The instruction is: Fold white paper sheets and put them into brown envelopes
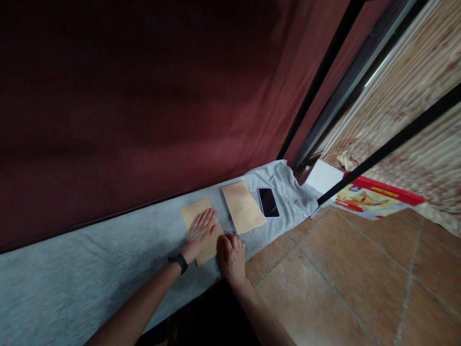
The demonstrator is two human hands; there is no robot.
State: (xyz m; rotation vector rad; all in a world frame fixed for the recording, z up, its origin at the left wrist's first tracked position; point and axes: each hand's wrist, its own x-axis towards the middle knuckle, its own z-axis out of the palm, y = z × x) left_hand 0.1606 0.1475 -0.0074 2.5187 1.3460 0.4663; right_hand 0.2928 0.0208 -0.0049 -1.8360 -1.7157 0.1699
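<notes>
A tan paper envelope or sheet (207, 253) lies on the grey cloth-covered surface. My left hand (201, 230), with a black band on its wrist, rests flat on it, fingers stretched out. My right hand (233, 255) is beside the lower right edge of the same paper, its fingers curled; what they hold, if anything, is hidden. A second tan paper (245, 206) lies to the right, slightly tilted, with neither hand on it. Just right of that lies a phone (268, 202) with a dark screen.
The grey cloth (54, 283) is wrinkled at its right end. A dark red panel (144, 120) rises behind it. Black bars slant up on the right, near a red and yellow printed box (374, 197). The brown tiled floor (324, 288) is lower right.
</notes>
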